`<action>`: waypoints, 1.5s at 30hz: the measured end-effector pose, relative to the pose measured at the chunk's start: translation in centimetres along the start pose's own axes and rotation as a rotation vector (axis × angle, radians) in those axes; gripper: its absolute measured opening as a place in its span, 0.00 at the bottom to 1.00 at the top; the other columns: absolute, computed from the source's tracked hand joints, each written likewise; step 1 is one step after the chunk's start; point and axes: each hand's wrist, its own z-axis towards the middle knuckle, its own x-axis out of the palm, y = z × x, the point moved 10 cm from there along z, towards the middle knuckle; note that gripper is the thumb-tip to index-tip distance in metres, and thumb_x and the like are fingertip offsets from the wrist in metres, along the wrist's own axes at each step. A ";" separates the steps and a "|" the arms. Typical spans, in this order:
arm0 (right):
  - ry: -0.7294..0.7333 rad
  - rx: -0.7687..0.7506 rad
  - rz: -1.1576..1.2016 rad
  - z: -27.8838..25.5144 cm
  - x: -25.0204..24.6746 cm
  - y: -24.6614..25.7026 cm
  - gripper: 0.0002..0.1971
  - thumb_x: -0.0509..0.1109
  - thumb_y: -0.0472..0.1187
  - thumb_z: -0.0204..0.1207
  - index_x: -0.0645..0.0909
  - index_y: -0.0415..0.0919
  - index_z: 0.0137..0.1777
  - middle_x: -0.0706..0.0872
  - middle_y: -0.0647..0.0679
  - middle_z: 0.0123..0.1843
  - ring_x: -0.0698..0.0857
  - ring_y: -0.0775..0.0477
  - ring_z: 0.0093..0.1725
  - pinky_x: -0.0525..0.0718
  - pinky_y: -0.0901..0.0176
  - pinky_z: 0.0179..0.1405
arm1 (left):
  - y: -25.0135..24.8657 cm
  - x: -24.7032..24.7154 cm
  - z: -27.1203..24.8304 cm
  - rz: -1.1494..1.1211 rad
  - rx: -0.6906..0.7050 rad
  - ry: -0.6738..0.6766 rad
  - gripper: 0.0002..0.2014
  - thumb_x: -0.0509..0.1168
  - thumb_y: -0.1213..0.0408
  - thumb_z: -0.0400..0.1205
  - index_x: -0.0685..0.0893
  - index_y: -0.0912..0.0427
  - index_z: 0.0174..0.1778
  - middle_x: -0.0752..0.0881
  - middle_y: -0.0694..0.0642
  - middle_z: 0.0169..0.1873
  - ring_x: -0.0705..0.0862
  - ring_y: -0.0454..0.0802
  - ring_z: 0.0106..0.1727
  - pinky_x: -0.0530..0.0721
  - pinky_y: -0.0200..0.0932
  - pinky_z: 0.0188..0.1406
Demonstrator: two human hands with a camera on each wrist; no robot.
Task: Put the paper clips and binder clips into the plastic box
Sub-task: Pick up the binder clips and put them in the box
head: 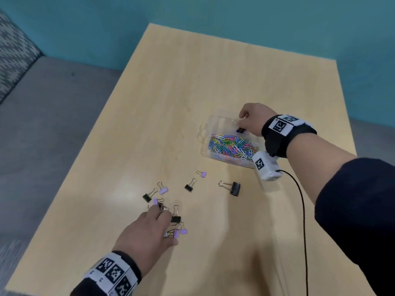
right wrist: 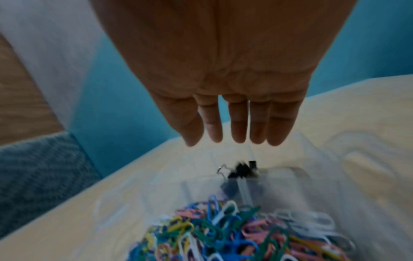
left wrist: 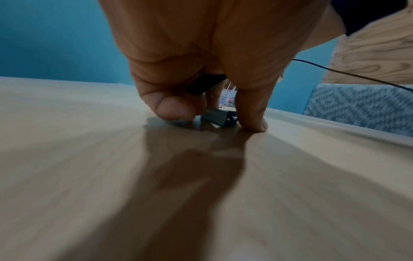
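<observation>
A clear plastic box (head: 215, 122) is seen on the light wooden table (head: 213, 71), toward four o'clock from the table's middle in the head view. Its near compartment is filled with a heap of coloured paper clips (head: 233, 147). The right hand (head: 252, 121) is held over the far end of the box, at about twelve o'clock from the heap; in the right wrist view its fingers (right wrist: 238, 123) are seen straight and pointing down with nothing between them. A small black binder clip (right wrist: 242, 170) is seen blurred just below those fingertips, over the far compartment; whether it is resting or in the air cannot be told. The left hand (head: 147, 229) is lowered onto a cluster of binder clips at about seven o'clock from the box, well apart from it. In the left wrist view a black binder clip (left wrist: 205, 83) is gripped inside the curled fingers, while another dark clip (left wrist: 220, 117) is seen on the table between the thumb (left wrist: 174, 107) and a fingertip that is pressed to the wood. Around that hand, small black and purple binder clips (head: 163, 190) are scattered on the table. A larger black binder clip (head: 232, 187) is seen alone at six o'clock from the box, and a black cable (head: 302, 210) is trailed across the table below the right wrist.
</observation>
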 end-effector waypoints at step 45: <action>0.235 -0.106 0.189 -14.2 11.2 -0.9 0.11 0.65 0.49 0.68 0.71 0.48 0.47 0.83 0.44 0.40 0.82 0.37 0.40 0.81 0.52 0.37 | -16.2 -17.7 24.3 0.022 0.298 -0.138 0.15 0.68 0.66 0.75 0.83 0.51 0.57 0.84 0.56 0.52 0.80 0.54 0.45 0.73 0.40 0.40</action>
